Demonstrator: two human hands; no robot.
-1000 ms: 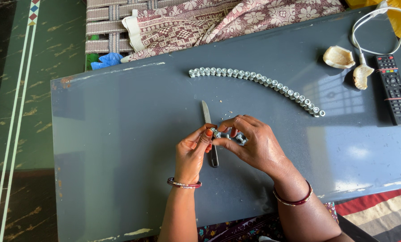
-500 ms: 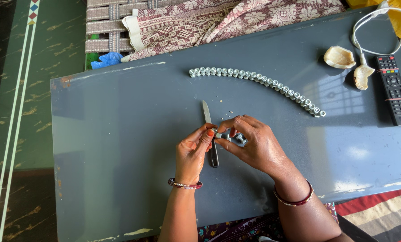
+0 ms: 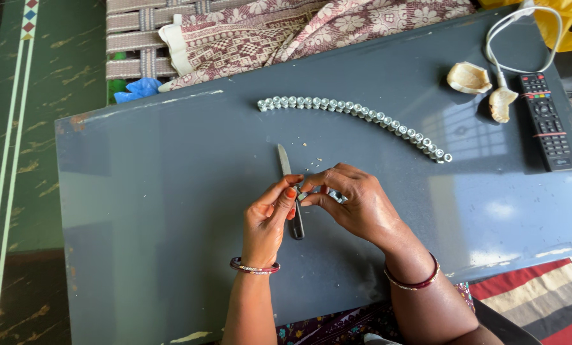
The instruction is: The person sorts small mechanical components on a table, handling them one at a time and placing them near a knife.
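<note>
1. Blue cloth scrap (image 3: pixel 137 88): lies at the far left, beyond the table edge, beside the woven webbing (image 3: pixel 132 41). It is partly covered by the patterned cloth (image 3: pixel 286 32).
2. Table (image 3: pixel 139 211): grey top with scuffed edges. Its near edge is cut off by the frame.
3. Left hand (image 3: pixel 268 220): thumb and forefinger are pinched together on a small metal piece (image 3: pixel 303 195), which sits at the table's centre between the two hands.
4. Knife (image 3: pixel 288 191): lies flat on the table directly under the fingertips, blade pointing away from the person. The handle is partly hidden by the left hand.
5. Right hand (image 3: pixel 356 204): curled, fingertips closed on the same small metal piece, with further small silver pieces held under the fingers. Their count and shape are hard to make out.
6. Row of silver pieces (image 3: pixel 356 115): a curved line beyond the hands, well apart from them.
7. Risk: the pinched piece is small and could slip and roll off the table if the grip loosens.
8. Risk: a fingertip could brush the blade, since the knife lies just below the hands.
9. Risk: a forearm sweep could scatter the row.
10. Far right: two shell halves (image 3: pixel 484 86), a white cable (image 3: pixel 522 38) and a remote control (image 3: pixel 547 121). The cable's far end is cut off.
</note>
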